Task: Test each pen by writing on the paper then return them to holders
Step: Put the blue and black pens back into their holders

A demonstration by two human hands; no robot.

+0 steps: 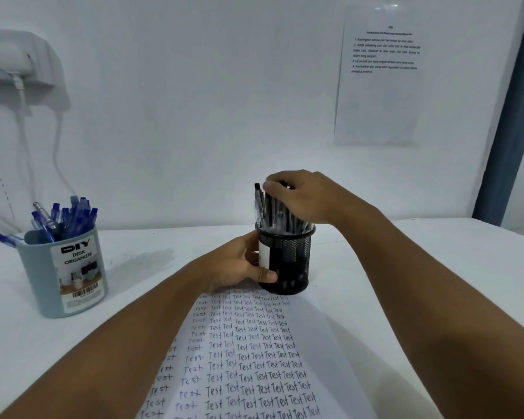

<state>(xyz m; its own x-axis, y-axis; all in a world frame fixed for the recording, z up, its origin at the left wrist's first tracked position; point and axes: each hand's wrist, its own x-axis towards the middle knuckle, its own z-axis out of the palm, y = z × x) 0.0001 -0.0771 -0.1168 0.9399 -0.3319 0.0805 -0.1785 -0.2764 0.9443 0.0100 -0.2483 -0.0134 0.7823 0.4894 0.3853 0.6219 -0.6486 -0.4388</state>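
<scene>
A black mesh holder [291,261] full of black pens [273,211] stands at the far end of the paper [254,358], which is covered in rows of the word "Test". My left hand [239,264] grips the holder's left side, thumb across its lower front. My right hand [300,196] rests on top of the black pens with its fingers curled over their ends. A grey-blue desk organizer [64,273] with blue pens [67,219] stands at the left of the table.
The white table [421,282] meets a white wall just behind the holders. A printed instruction sheet [381,77] hangs on the wall at the right. A white charger and cable [15,65] hang at the upper left. One blue pen [5,238] sticks out sideways from the organizer.
</scene>
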